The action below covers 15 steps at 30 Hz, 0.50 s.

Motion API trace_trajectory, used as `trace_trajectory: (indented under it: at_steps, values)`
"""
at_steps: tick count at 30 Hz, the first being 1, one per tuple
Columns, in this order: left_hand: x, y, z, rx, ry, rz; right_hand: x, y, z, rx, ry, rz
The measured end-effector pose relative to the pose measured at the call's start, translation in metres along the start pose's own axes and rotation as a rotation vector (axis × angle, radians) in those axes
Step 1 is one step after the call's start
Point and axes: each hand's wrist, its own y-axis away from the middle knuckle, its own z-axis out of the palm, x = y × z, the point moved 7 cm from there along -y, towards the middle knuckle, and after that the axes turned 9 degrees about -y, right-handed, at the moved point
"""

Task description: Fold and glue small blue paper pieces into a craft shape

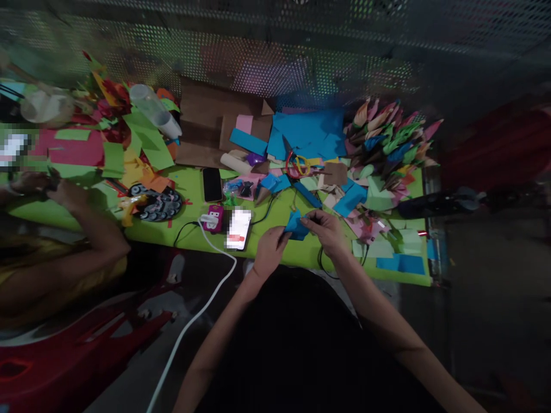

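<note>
Both my hands hold one small piece of blue paper (297,225) just above the near edge of the green table (193,238). My left hand (270,248) pinches its left side with closed fingers. My right hand (329,229) grips its right side from above, fingers curled. Loose blue paper pieces (350,198) lie just beyond my hands, and a larger stack of blue sheets (307,133) sits further back.
A lit phone (239,228) and a pink charger with a white cable (214,218) lie left of my hands, a dark phone (212,184) behind. Folded paper cones (387,143) pile up at back right. Another person's arm (86,215) rests at left by colourful paper scraps.
</note>
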Motion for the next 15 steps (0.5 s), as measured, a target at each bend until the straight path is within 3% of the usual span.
trace_trajectory:
  at_steps: [10, 15]
  values:
    - [0.002, 0.001, -0.003, 0.028, -0.157, 0.078, -0.003, -0.002, 0.006, -0.05, 0.01, 0.039]
    - [0.008, 0.004, 0.002, -0.009, -0.247, 0.118, 0.007, -0.003, 0.012, -0.05, -0.124, 0.106]
